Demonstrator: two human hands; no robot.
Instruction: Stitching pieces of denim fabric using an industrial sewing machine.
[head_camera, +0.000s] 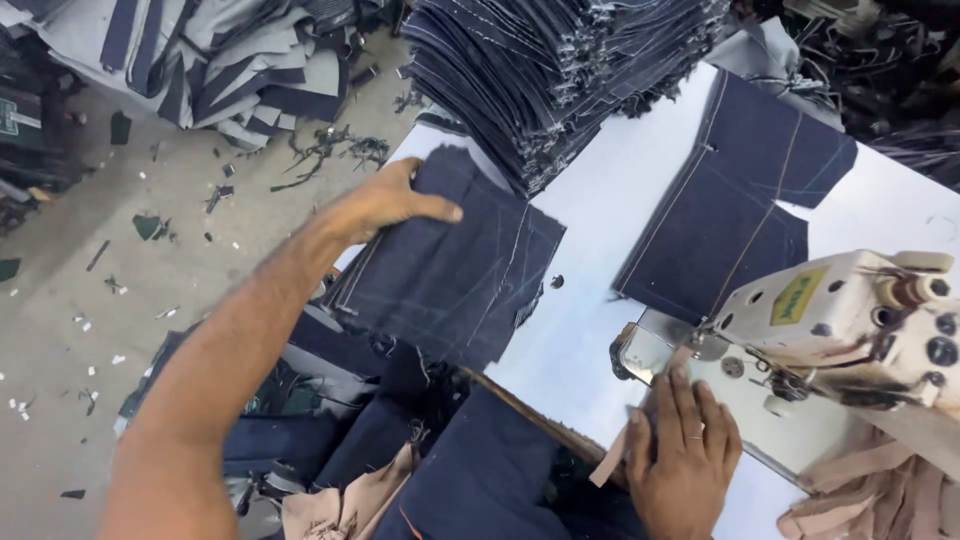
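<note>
My left hand (385, 203) reaches forward and lies on the top edge of a dark denim piece (450, 280) at the left edge of the white table (590, 300), thumb out over the cloth. My right hand (683, 455) rests flat, fingers together, on the table in front of the sewing machine (850, 320), pressing a beige strip (612, 455) near the needle plate. A second stitched denim panel (730, 200) lies spread on the table beyond the machine.
A tall stack of cut denim pieces (550, 70) stands at the back of the table. More denim and beige fabric (400, 470) hangs below the table's near edge. The floor (90, 300) at left is littered with scraps; folded fabric piles (220, 60) sit farther back.
</note>
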